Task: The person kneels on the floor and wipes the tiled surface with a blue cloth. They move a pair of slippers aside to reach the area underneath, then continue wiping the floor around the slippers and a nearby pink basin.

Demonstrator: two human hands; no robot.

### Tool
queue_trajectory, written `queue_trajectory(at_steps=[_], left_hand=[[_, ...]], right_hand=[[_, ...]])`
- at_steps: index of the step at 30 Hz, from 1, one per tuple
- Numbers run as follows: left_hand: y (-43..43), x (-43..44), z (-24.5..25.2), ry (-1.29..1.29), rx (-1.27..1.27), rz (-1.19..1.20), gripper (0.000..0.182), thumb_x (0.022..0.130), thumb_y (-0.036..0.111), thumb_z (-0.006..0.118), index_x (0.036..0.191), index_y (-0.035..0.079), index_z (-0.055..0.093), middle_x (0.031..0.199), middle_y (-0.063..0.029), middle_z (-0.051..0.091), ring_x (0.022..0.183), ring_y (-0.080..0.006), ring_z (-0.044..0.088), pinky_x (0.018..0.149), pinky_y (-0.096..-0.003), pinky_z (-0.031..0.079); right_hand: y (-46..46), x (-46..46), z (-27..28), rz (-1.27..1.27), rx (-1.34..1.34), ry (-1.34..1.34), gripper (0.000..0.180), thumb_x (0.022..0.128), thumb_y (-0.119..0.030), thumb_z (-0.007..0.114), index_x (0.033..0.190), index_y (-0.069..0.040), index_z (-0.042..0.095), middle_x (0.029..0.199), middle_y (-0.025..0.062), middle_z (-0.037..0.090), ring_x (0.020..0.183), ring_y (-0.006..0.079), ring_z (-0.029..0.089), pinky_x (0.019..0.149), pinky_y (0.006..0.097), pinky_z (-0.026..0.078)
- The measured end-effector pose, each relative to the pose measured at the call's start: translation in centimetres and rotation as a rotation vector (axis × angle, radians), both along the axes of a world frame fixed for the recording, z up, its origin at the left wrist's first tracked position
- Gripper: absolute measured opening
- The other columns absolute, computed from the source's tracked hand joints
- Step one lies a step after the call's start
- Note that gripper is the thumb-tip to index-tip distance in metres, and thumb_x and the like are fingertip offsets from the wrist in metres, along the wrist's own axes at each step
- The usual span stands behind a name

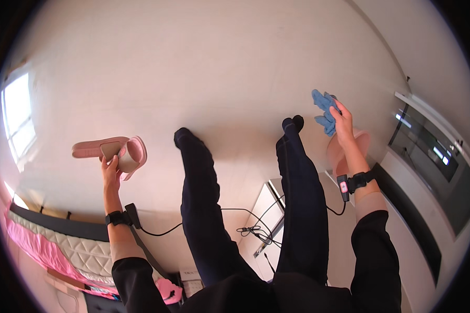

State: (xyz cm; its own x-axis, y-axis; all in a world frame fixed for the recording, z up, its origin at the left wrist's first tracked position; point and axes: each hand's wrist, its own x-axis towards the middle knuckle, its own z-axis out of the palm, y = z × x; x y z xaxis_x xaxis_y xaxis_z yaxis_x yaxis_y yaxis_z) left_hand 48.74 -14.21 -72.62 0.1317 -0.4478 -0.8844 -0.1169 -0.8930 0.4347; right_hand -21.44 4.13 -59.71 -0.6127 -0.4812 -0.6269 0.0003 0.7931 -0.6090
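On the left, my left hand grips a pair of pink slide sandals by their beige straps. One sandal lies sideways, pointing left; the other sandal is tilted up at an angle beside it. My right hand, raised on the right, pinches a crumpled blue cloth between thumb and fingers; whether it is one piece or more, I cannot tell. Behind my right wrist stands a pink plastic container, partly hidden by the forearm. Both wrists wear black straps with cabled devices.
Between my hands, my legs in dark trousers stand on the pale floor. Black cables hang by a white cabinet. A bed with a quilted mattress is lower left; a glass-fronted unit is at right.
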Motion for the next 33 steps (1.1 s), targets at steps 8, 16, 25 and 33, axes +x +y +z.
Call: queue_trajectory(at_steps=[8, 16, 25, 33], left_hand=[[-6.1, -17.2, -2.0, -0.018, -0.200, -0.217, 0.046, 0.089, 0.007, 0.060, 0.130, 0.008, 0.038, 0.116, -0.0144, 0.056, 0.101, -0.0239, 0.060, 0.081, -0.0362, 0.055], [-1.7, -40.8, -6.9, 0.068, -0.055, -0.631, 0.046, 0.081, 0.003, 0.063, 0.121, 0.008, 0.042, 0.092, -0.0092, 0.057, 0.078, -0.0179, 0.058, 0.061, -0.0306, 0.052], [1.5, -58.4, -2.4, 0.492, 0.095, -0.980, 0.057, 0.081, 0.008, 0.064, 0.133, 0.008, 0.041, 0.083, -0.0060, 0.059, 0.072, -0.0127, 0.058, 0.058, -0.0268, 0.047], [-3.7, -54.0, 0.4, 0.189, 0.054, -1.124, 0.058, 0.077, 0.007, 0.064, 0.131, 0.002, 0.042, 0.083, -0.0080, 0.057, 0.074, -0.0159, 0.058, 0.064, -0.0291, 0.047]], right_hand=[[8.7, -3.9, -1.9, -0.298, -0.004, -0.063, 0.038, 0.092, -0.010, 0.057, 0.127, 0.002, 0.053, 0.112, 0.0082, 0.060, 0.095, 0.0143, 0.057, 0.080, 0.0285, 0.049], [18.5, -5.9, -3.6, -0.368, 0.012, -0.134, 0.034, 0.091, -0.007, 0.056, 0.124, 0.003, 0.054, 0.111, 0.0088, 0.059, 0.093, 0.0141, 0.057, 0.077, 0.0293, 0.051], [21.8, -6.4, -2.8, -0.576, 0.148, -0.121, 0.036, 0.093, -0.008, 0.053, 0.127, 0.003, 0.051, 0.119, 0.0123, 0.058, 0.102, 0.0196, 0.059, 0.085, 0.0294, 0.049], [21.8, -6.9, -3.5, -0.494, 0.046, -0.193, 0.041, 0.094, -0.016, 0.055, 0.132, -0.001, 0.049, 0.122, 0.0100, 0.057, 0.105, 0.0193, 0.056, 0.084, 0.0325, 0.049]])
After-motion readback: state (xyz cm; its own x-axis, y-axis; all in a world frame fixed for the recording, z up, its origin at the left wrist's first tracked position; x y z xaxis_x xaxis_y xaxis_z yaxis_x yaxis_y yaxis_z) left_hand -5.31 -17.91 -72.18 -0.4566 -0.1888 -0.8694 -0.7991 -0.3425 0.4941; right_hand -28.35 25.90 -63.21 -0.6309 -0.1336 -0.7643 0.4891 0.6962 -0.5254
